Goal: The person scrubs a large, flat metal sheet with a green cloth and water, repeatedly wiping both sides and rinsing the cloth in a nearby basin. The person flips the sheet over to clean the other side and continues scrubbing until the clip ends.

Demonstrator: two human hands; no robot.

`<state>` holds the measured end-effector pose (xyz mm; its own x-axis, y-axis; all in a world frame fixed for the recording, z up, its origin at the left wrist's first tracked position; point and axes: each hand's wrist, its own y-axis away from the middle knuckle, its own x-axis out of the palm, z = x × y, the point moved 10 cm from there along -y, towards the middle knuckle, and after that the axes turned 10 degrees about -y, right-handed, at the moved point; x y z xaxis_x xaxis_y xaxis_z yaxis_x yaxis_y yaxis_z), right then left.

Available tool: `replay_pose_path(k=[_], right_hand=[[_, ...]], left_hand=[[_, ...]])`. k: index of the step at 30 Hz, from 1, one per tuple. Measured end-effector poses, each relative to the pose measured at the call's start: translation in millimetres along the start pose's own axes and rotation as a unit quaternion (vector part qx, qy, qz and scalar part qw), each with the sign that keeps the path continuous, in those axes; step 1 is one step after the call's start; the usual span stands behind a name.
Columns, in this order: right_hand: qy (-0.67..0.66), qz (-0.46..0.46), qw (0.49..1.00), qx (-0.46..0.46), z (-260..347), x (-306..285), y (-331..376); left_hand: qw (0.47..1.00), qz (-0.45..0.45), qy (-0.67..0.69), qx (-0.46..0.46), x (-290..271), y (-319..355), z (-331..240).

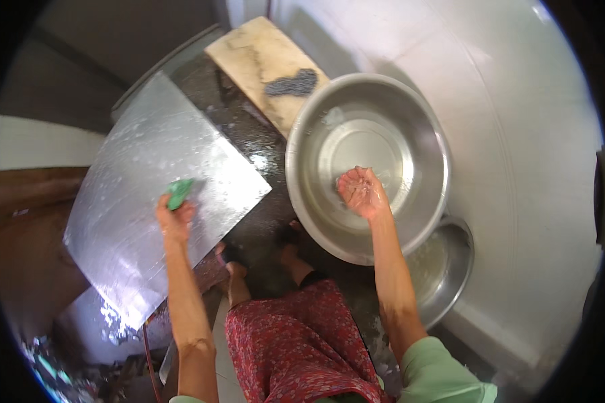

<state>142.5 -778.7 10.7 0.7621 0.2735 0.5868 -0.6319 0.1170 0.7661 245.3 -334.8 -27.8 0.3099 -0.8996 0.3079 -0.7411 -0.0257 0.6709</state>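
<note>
My left hand is closed round a crumpled green scouring pad, over a wide, wet metal sheet on the left. The sheet has a bright, scratched surface with water streaks on it. On the right, my right hand is inside a large round steel basin. Its palm faces up, wet and slightly cupped, with the fingers stretched out and no solid object in them. Clear water lies in the basin around and below that hand.
A smaller steel basin with liquid in it stands partly under the large one. Beyond, a pale stone-like slab carries a grey mesh scrubber. A white wall closes off the right. The dark floor looks wet.
</note>
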Motion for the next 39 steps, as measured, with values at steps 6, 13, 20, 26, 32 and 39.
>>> replay_pose_path(k=[6,13,20,26,32,39], right_hand=[[0.334,0.148,0.93,0.05,-166,184,41],[0.382,0.213,0.899,0.005,-222,206,-21],[0.192,0.261,0.945,0.045,-265,216,-21],[0.116,0.143,0.983,-0.013,-235,190,-74],[0.106,0.199,0.973,0.053,-254,222,-63],[0.346,-0.079,0.934,0.049,-264,159,-81]], left_hand=[[0.995,0.076,0.058,0.029,76,20,-12],[0.993,0.082,0.061,0.053,46,28,-36],[0.962,0.002,0.269,0.044,11,29,-58],[0.995,0.064,-0.006,0.076,-5,27,-71],[0.948,0.15,-0.276,-0.052,11,33,-42],[0.998,0.057,0.014,0.013,-7,13,-42]])
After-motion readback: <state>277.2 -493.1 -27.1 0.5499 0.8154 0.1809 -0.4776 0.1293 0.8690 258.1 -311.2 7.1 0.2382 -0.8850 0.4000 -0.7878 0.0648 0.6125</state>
